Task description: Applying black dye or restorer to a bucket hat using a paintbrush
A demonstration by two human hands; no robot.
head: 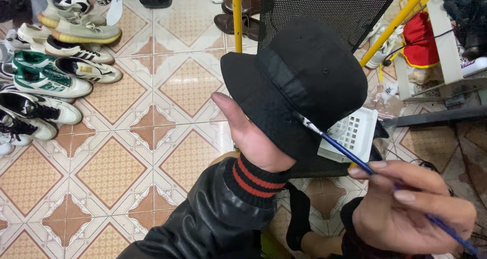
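Your left hand [253, 137] grips the black bucket hat [299, 81] by its brim, above the patterned tiled floor [147, 132]. Your right hand [411, 208] pinches a blue paintbrush [350, 155], bristles seemingly touching the brim. Sneakers [50, 66] line the floor at left.

Tiled floor [127, 137], orange-and-white diamond pattern. Sneakers [48, 81] piled at upper left of frame, brown shoes [238, 21] at top centre. White plastic basket [352, 135] at right of centre.
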